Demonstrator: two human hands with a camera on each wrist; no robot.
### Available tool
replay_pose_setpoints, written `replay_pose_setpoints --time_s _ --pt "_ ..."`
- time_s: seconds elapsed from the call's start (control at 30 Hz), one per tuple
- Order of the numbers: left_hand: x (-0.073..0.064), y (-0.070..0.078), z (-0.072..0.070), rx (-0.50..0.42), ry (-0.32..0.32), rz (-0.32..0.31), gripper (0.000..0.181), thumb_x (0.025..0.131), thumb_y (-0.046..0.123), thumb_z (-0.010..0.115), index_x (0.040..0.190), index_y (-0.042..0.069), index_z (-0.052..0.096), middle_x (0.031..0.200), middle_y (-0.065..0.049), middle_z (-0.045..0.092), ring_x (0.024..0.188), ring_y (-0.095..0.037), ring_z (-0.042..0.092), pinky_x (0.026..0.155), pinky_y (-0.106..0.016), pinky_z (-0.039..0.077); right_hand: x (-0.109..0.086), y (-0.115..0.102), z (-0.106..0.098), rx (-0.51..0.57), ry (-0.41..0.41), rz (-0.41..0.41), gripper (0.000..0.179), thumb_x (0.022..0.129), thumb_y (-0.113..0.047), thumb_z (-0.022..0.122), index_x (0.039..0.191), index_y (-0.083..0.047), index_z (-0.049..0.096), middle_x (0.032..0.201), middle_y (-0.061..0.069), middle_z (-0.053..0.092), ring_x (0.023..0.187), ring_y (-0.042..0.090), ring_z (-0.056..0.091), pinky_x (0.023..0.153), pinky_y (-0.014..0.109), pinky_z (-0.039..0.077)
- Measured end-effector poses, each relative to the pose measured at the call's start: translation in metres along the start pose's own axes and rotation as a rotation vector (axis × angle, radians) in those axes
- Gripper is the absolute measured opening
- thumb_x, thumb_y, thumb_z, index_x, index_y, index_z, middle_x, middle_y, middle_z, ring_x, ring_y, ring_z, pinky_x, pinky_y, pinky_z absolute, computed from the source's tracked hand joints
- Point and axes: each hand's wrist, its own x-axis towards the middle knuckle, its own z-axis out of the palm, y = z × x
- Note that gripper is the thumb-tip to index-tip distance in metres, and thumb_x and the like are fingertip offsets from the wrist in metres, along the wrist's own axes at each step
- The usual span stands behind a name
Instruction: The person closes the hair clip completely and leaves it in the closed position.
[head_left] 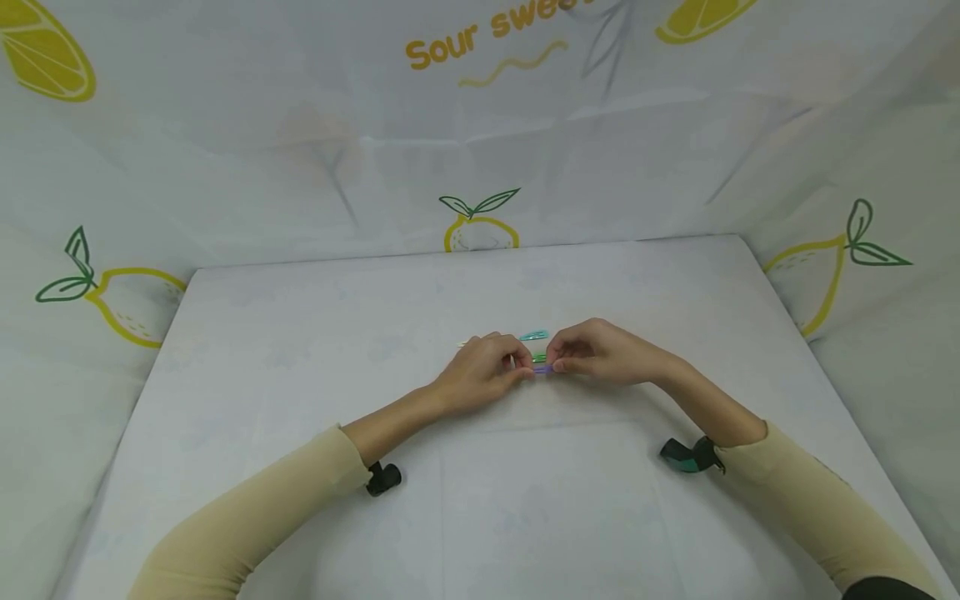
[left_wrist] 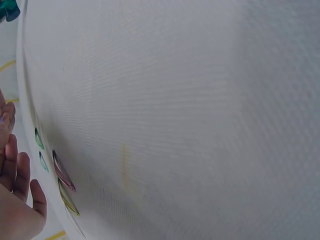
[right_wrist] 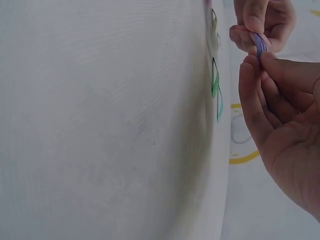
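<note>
A purple snap hair clip [right_wrist: 261,44] is held up off the table between both hands. My left hand [head_left: 480,371] pinches one end of it between thumb and fingers. At the other end, the thumb and forefinger of my right hand [head_left: 603,352] pinch it. Just beyond the fingers lie a green hair clip [head_left: 538,358] and a teal hair clip [head_left: 534,335]. In the left wrist view, a pink hair clip [left_wrist: 63,172] and a yellow hair clip [left_wrist: 67,198] lie on the cloth beside the left hand, which hides them in the head view.
A white cloth covers the table [head_left: 525,500]. White curtains [head_left: 300,150] printed with lemons stand behind it and at both sides. A dark wrist camera [head_left: 384,479] hangs below the left cuff, another wrist camera [head_left: 690,457] below the right one.
</note>
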Motion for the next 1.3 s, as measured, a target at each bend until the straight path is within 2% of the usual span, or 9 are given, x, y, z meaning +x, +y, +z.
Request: replay_pose_setpoints --time_s 0.2,0.43,0.63,0.9,1.1,1.3 --pt "-0.0010 0.0063 -0.0042 -0.012 -0.002 -0.019 0.004 0.099 0.023 0.081 0.099 0.019 0.079 0.095 0.009 0.079 0.092 -0.013 0.067 0.085 -0.029 0.043 -0.0006 0.0010 -0.0004 0.013 0.020 0.016 0.006 0.103 -0.008 0.073 0.105 -0.005 0.077 0.100 0.009 0.077 0.090 0.009 0.065 0.084 0.022 0.055" --pt "0.0002 0.0048 -0.0041 0.005 0.053 0.070 0.007 0.094 0.019 0.086 0.099 0.018 0.081 0.095 0.008 0.082 0.091 -0.011 0.068 0.085 -0.028 0.046 -0.0002 0.0003 0.0003 0.049 0.025 0.047 0.007 0.103 -0.009 0.074 0.106 -0.004 0.077 0.099 0.011 0.076 0.088 0.010 0.065 0.081 0.022 0.055" --pt "-0.0007 0.0055 -0.0043 0.026 0.077 0.112 0.012 0.090 0.017 0.090 0.098 0.017 0.081 0.094 0.008 0.082 0.091 -0.013 0.069 0.084 -0.026 0.045 -0.0007 0.0014 0.0006 0.064 0.037 0.042 0.005 0.102 -0.007 0.074 0.104 -0.003 0.077 0.097 0.013 0.075 0.086 0.009 0.065 0.079 0.021 0.054" --pt "-0.0016 0.0054 -0.0031 0.125 0.142 0.192 0.014 0.087 0.020 0.093 0.095 0.019 0.082 0.091 0.009 0.081 0.087 -0.010 0.068 0.079 -0.024 0.041 -0.0006 -0.0004 -0.0003 0.128 0.008 0.123 0.006 0.103 -0.008 0.073 0.104 -0.003 0.075 0.096 0.015 0.074 0.085 0.014 0.066 0.078 0.022 0.054" --pt "-0.0028 0.0035 -0.0036 0.179 0.175 0.210 0.011 0.087 0.021 0.092 0.094 0.021 0.084 0.088 0.011 0.080 0.086 -0.010 0.067 0.078 -0.023 0.039 0.0004 0.0016 -0.0002 0.188 -0.010 0.170 0.008 0.104 -0.006 0.069 0.107 -0.001 0.073 0.100 0.018 0.077 0.089 0.021 0.072 0.080 0.025 0.056" --pt "-0.0040 0.0016 -0.0039 0.191 0.194 0.229 0.011 0.087 0.021 0.093 0.093 0.021 0.084 0.087 0.010 0.080 0.084 -0.011 0.066 0.077 -0.024 0.040 0.0005 0.0020 -0.0005 0.220 -0.008 0.168 0.011 0.103 -0.006 0.070 0.112 0.001 0.073 0.102 0.019 0.078 0.090 0.021 0.074 0.082 0.026 0.059"
